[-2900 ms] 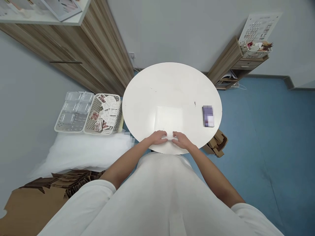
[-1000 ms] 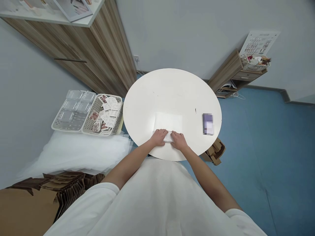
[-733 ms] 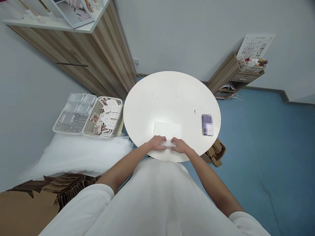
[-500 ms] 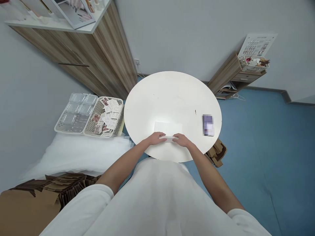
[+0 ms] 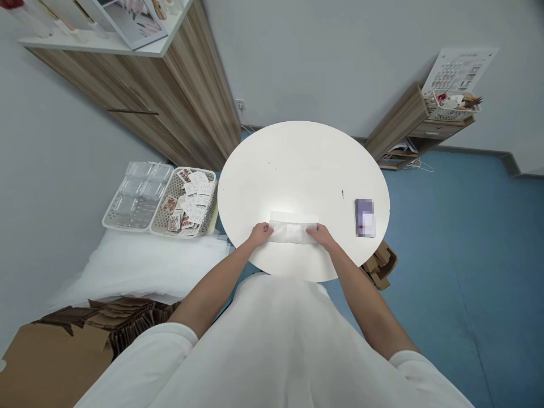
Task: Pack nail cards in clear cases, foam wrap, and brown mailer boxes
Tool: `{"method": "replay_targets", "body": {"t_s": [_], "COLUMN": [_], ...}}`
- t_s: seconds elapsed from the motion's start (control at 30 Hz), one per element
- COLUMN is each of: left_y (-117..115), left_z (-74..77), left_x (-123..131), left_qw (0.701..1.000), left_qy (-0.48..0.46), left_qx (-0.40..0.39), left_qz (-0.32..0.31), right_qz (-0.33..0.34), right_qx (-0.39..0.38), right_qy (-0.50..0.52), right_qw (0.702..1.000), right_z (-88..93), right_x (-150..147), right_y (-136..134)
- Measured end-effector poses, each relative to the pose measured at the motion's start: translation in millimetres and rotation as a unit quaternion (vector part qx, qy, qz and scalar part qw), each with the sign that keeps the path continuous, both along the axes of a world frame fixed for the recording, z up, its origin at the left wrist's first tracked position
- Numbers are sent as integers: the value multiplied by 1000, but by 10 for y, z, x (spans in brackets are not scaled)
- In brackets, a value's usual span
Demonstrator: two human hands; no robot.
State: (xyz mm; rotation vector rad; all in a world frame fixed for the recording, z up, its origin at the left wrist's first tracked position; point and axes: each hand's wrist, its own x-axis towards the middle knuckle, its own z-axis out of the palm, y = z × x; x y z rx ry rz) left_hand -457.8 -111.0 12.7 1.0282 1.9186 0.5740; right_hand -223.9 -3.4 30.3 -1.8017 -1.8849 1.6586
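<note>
On the round white table (image 5: 306, 164), close to its near edge, lies a thin, whitish, partly see-through wrapping sheet (image 5: 280, 232), its near part folded over. A small pale rectangular item (image 5: 294, 229) shows through the middle of the sheet; its kind cannot be made out. My left hand (image 5: 260, 233) pinches the sheet's left end with curled fingers. At the other end, my right hand (image 5: 322, 234) grips the sheet between thumb and fingers.
A blurred purple item (image 5: 364, 218) lies on the table's right. Left are a basket of printed cards (image 5: 187, 204), a basket of clear plastic cases (image 5: 136, 195), stacked white sheets (image 5: 148, 260) and flat cardboard (image 5: 59, 362). A cardboard-filled box (image 5: 380, 266) stands below right.
My hands have moved apart, from close together on a narrow white roll or fold to the two ends of the sheet. The folded part now lies wider and flatter. The view has shifted slightly.
</note>
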Motion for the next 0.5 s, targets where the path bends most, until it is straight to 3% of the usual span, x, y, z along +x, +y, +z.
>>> {"method": "replay_targets", "body": {"t_s": [0.2, 0.33, 0.5], "left_y": [0, -38, -121], "left_z": [-3, 36, 88], "left_x": [12, 65, 222], "left_qw": [999, 991, 984], "left_qy": [19, 65, 126], "left_qx": [3, 67, 116], "left_qz": [43, 97, 47], "right_qz": [-38, -61, -66], "right_qx": [48, 65, 79], "right_qy": [-30, -27, -51], "right_qw": [998, 996, 993], "right_z": [-92, -59, -32], "right_x": [56, 152, 226], "right_y": [-50, -148, -304]}}
